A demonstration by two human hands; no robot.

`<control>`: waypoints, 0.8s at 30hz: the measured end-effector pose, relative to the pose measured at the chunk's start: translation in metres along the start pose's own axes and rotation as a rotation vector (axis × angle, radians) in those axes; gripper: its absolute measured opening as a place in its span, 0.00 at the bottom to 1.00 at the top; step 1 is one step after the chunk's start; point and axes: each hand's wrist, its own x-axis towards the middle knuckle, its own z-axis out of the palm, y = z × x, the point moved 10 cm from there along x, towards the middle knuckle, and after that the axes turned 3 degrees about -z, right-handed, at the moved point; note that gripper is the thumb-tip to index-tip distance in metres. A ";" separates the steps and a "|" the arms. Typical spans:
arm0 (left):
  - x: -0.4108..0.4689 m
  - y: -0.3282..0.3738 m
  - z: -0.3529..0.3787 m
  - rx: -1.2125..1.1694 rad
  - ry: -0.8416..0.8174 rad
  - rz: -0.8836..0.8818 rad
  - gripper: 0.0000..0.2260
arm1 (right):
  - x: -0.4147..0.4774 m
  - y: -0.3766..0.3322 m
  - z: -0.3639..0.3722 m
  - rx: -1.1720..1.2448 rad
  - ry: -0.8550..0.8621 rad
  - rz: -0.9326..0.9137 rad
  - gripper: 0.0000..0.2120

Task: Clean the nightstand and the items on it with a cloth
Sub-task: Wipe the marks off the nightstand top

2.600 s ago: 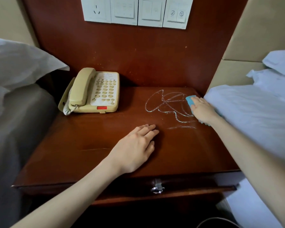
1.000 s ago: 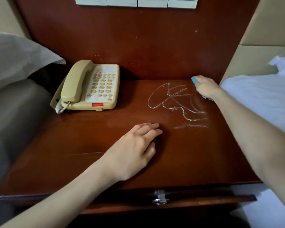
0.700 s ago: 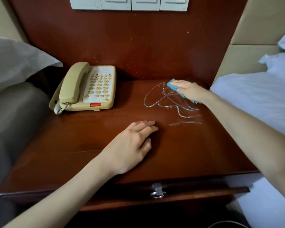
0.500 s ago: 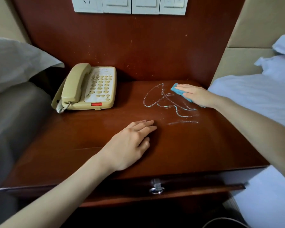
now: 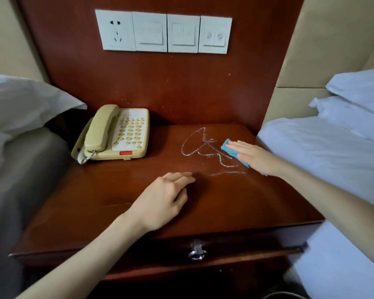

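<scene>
My right hand (image 5: 255, 157) lies flat with straight fingers on the blue cloth (image 5: 228, 148). The grip is wide and pinches nothing; it only presses the cloth onto the desk (image 5: 246, 203), right of the frame's centre. The cloth shows as a folded strip along the hand's left edge, and its long axis runs from upper left to lower right. The rest of it is hidden under the palm.

What matters for my next stroke is where the white scribble (image 5: 192, 145) lies. Most of it sits directly left of the cloth, toward the middle of the frame. Its nearest lines touch the cloth's edge, and one separate streak (image 5: 227, 173) lies just below the hand. I judge a sweep to the left, then one lower down, would cover it. The right hand is plainly the nearer one.

My left hand (image 5: 162, 201) rests on the desk in the lower middle, with its fingers relaxed and holding nothing. It is near the lower streak but not touching it. It seems to be bracing me.

The scribble looks thin, chalky and dry, and it stands out brightly against the dark red polished wood, so most of the wiping remains to be done. The beige telephone (image 5: 117, 134) sits at the middle left, well apart from the cloth. A white bed (image 5: 333, 160) borders the desk just beside my right wrist.
</scene>
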 end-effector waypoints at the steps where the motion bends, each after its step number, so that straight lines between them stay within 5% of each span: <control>1: -0.002 0.003 -0.005 0.042 0.029 0.006 0.16 | -0.002 0.004 -0.002 -0.006 0.007 0.036 0.22; 6: -0.016 0.004 -0.019 0.167 0.067 -0.025 0.14 | -0.012 -0.009 0.002 -0.185 0.087 0.153 0.23; 10: -0.037 -0.035 -0.046 0.040 0.154 -0.193 0.13 | -0.033 -0.047 0.018 -0.116 0.083 0.083 0.23; 15: -0.048 -0.054 -0.032 0.010 0.048 -0.230 0.16 | -0.030 -0.081 0.030 -0.080 0.005 -0.042 0.23; 21: -0.052 -0.055 -0.023 0.049 0.014 -0.184 0.18 | 0.000 -0.020 0.002 -0.139 0.046 0.234 0.23; 24: -0.051 -0.055 -0.023 0.052 0.033 -0.184 0.17 | -0.002 -0.038 0.007 -0.144 0.056 0.184 0.23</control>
